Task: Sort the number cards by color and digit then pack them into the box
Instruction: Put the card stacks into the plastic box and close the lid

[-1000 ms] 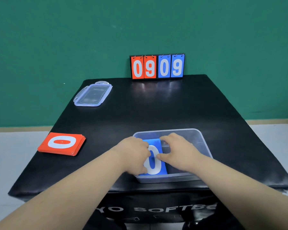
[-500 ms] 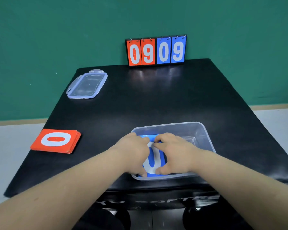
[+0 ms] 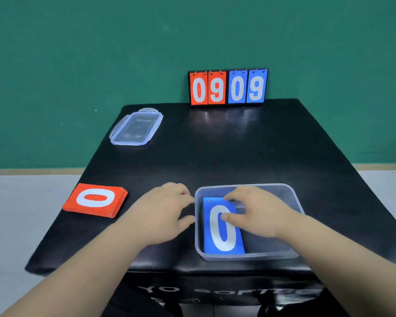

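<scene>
We grip the blue cards point(image 3: 222, 239) with our right hand point(image 3: 258, 211), fingertips curled over their far edge and thumb on the white 0; they lie in the left side of the box point(image 3: 249, 256), near the front edge of the surface point(image 3: 238, 145). Our left hand point(image 3: 167, 209) sits just outside the box's left wall, loosely curled, holding nothing; the red cards point(image 3: 95, 200) lie by the left edge.

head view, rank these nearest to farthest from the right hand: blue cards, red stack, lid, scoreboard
From the right hand:
1. blue cards, in the box, at its fingertips
2. red stack, near left
3. lid, far left, and scoreboard, far edge: too close to call
</scene>
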